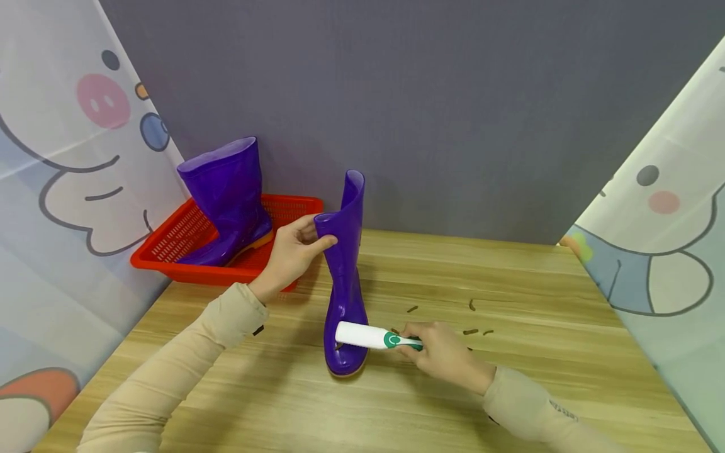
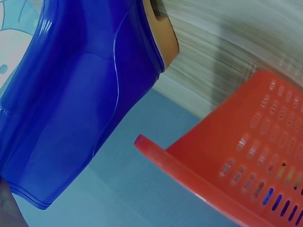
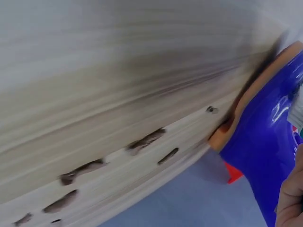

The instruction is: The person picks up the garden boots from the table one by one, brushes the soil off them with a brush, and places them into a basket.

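Observation:
A purple rubber boot (image 1: 344, 270) stands upright on the wooden table, its toe towards me. At its upper shaft, my left hand (image 1: 291, 251) pinches the rim, thumb on the near side. My right hand (image 1: 444, 352) grips the green-and-white handle of a brush (image 1: 362, 335), whose white head lies across the boot's foot; the bristle side is hidden. In the left wrist view the boot's shaft (image 2: 80, 94) fills the left part, with a fingertip at its rim. The right wrist view shows the boot's side and tan sole (image 3: 255, 90), with part of the right hand at the edge.
A second purple boot (image 1: 226, 195) stands in a red plastic basket (image 1: 294, 204) at the back left. Several small brown crumbs (image 1: 470, 331) lie on the table (image 1: 510, 270) right of the boot. A grey panel (image 1: 430, 113) closes off the back; printed cloths (image 1: 73, 157) flank the table.

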{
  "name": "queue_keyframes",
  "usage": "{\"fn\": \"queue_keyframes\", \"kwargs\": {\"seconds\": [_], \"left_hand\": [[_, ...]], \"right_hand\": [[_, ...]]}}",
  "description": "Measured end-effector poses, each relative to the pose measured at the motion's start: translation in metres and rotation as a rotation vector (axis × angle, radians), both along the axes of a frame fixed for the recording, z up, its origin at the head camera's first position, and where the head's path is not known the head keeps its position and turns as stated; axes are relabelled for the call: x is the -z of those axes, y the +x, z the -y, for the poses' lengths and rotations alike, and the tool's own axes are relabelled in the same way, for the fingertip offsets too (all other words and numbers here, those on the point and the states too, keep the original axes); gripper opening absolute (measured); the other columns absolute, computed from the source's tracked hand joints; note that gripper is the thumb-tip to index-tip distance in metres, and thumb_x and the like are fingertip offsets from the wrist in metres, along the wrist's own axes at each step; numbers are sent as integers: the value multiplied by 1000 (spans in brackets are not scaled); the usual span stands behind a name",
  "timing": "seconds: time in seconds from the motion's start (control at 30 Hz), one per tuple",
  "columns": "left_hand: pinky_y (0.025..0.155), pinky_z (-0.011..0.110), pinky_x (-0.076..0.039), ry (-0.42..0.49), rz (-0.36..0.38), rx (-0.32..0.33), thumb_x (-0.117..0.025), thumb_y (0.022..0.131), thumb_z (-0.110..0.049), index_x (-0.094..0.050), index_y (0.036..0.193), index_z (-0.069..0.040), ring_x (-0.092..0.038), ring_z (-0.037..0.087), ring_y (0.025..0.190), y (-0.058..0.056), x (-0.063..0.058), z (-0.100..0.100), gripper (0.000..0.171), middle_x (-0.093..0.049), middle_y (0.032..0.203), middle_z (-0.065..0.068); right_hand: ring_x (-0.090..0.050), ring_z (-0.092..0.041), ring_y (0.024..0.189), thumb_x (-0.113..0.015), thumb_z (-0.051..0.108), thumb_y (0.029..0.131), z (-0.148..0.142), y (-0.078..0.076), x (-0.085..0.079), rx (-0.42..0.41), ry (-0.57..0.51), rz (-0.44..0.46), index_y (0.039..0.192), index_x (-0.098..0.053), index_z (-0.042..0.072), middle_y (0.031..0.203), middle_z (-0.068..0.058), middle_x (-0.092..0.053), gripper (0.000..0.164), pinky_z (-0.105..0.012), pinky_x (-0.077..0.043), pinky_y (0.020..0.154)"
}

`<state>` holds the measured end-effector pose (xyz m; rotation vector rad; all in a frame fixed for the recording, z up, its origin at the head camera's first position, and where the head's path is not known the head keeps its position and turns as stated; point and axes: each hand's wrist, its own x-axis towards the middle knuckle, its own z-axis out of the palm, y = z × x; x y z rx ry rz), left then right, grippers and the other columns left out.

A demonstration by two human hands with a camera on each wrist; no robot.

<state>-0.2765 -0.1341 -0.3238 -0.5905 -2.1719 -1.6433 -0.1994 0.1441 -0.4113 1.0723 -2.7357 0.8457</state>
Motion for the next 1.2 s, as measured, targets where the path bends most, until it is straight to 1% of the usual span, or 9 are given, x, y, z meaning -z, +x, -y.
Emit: {"fn": "queue_keyframes", "kwargs": {"seconds": [0.23, 0.37, 0.5, 0.57, 0.67, 0.77, 0.9, 0.97, 1.2], "left_hand": [[72, 19, -53, -13, 9, -4, -72, 77, -8, -60, 114, 1, -65, 1, 78, 2, -1, -1, 40, -67, 99, 22], [72, 19, -53, -16, 1, -13, -73, 77, -9, -61, 113, 0, -65, 1, 79, 1, -2, 0, 39, -68, 99, 20], [73, 19, -53, -15, 5, -20, -73, 77, -9, -62, 112, 0, -65, 1, 80, 1, -1, 0, 38, -68, 99, 20], [73, 19, -54, -12, 6, -16, -73, 77, -9, -62, 112, 0, -65, 1, 81, 1, -1, -1, 38, -68, 99, 20], [74, 20, -54, -5, 1, -6, -72, 77, -8, -61, 112, 0, -65, 1, 81, 1, -2, -2, 38, -67, 99, 21], [74, 20, -54, 0, 0, 4, -72, 77, -8, -61, 113, 1, -65, 1, 82, 0, -2, -4, 39, -67, 100, 22], [73, 20, -54, 1, 7, 3, -72, 78, -9, -61, 114, 0, -65, 2, 81, -1, 0, -2, 39, -67, 100, 21], [73, 19, -53, 1, 10, -3, -72, 78, -9, -61, 114, 0, -65, 2, 80, -1, 0, -1, 39, -67, 100, 21], [74, 20, -53, 5, 22, 1, -72, 78, -12, -61, 114, -1, -65, 3, 81, -1, -1, 0, 38, -67, 101, 21]], "right_hand": [[-32, 7, 45, -71, 16, 79, -18, 2, 3, 7, -29, 29, 84, -67, 10, 67, 6, -62, 9, -13, -32, 38], [-32, 8, 45, -72, 14, 78, -23, 2, 5, 25, -64, -7, 82, -66, 9, 68, 4, -64, 8, -12, -32, 38], [-28, 8, 44, -72, 11, 78, -18, 1, 3, 34, -113, -55, 80, -65, 8, 65, 5, -61, 8, -10, -30, 37], [-29, 8, 45, -73, 12, 77, -10, 0, 1, 27, -124, -82, 80, -65, 9, 65, 6, -61, 9, -10, -30, 38], [-33, 8, 47, -73, 14, 77, 0, -2, 0, 3, -112, -117, 80, -66, 8, 68, 3, -64, 10, -8, -32, 39], [-35, 8, 47, -73, 15, 77, 1, -3, 2, 2, -78, -102, 82, -66, 8, 70, 1, -67, 11, -7, -33, 39], [-31, 8, 44, -72, 11, 78, -13, -5, 9, 46, -51, -69, 81, -65, 7, 69, 0, -66, 9, -8, -30, 37], [-30, 8, 43, -72, 8, 77, -22, -6, 12, 64, -52, -72, 81, -64, 6, 69, 0, -66, 9, -8, -29, 37], [-29, 10, 42, -71, 7, 78, -42, -6, 14, 72, -43, -56, 85, -65, 4, 73, -3, -68, 10, -9, -28, 36]]}}
